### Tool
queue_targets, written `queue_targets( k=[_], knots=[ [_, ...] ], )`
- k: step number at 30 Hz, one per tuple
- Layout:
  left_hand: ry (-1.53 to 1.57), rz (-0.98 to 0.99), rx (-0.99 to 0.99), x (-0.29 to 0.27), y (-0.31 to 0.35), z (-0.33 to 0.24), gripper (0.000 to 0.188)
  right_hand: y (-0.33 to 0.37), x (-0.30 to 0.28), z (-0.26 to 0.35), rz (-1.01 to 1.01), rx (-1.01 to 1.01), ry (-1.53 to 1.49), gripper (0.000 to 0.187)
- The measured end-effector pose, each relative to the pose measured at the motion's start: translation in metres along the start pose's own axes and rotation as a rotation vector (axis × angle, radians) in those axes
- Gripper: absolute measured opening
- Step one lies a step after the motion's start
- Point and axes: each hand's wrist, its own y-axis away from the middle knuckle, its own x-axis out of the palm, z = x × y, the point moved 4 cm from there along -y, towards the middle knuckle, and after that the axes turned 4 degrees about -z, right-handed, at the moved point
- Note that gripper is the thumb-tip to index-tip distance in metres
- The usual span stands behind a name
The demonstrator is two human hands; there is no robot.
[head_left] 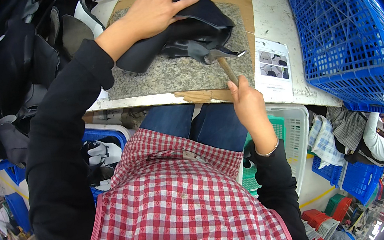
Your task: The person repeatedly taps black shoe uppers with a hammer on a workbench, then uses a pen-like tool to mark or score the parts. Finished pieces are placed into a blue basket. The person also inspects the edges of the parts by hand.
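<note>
A black leather piece (pixel 203 17), folded and curved, lies on a speckled stone slab (pixel 154 84). My left hand (pixel 152 13) rests flat on its far left part with fingers spread. In my right hand (pixel 250 103) is a hammer (pixel 228 70), gripped by its wooden handle. The metal head of the hammer is at the near right edge of the leather, and the leather partly hides it. I cannot tell whether the head touches the leather.
Dark leather pieces (pixel 12 60) are heaped at the left. A printed sheet (pixel 273 68) lies right of the slab, beside a tall blue crate (pixel 344 29). Below the bench edge stand a white basket (pixel 300 126) and a blue bin (pixel 119 133). Another person (pixel 379 140) is at far right.
</note>
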Motion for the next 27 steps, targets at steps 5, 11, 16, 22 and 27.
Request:
queue_targets(
  k=[5,11,16,22,27],
  knots=[
    [0.2,0.39,-0.212,-0.019,0.023,-0.04,0.07,-0.007,0.001,0.001,0.055,0.055,0.035,0.034],
    [0.978,0.46,-0.681,0.026,0.086,-0.012,0.076,-0.028,-0.026,0.015,0.069,-0.019,0.041,0.033],
    [1.163,0.501,-0.738,0.054,0.1,0.003,0.074,-0.05,-0.034,0.03,-0.064,-0.066,-0.028,0.03],
    [1.391,0.44,-0.847,0.045,0.105,-0.001,0.079,-0.061,-0.019,0.035,0.037,-0.033,0.176,0.029],
    [1.347,0.353,-0.855,0.054,0.108,0.001,0.071,-0.06,-0.011,0.049,0.187,-0.134,0.006,0.031]
  ],
)
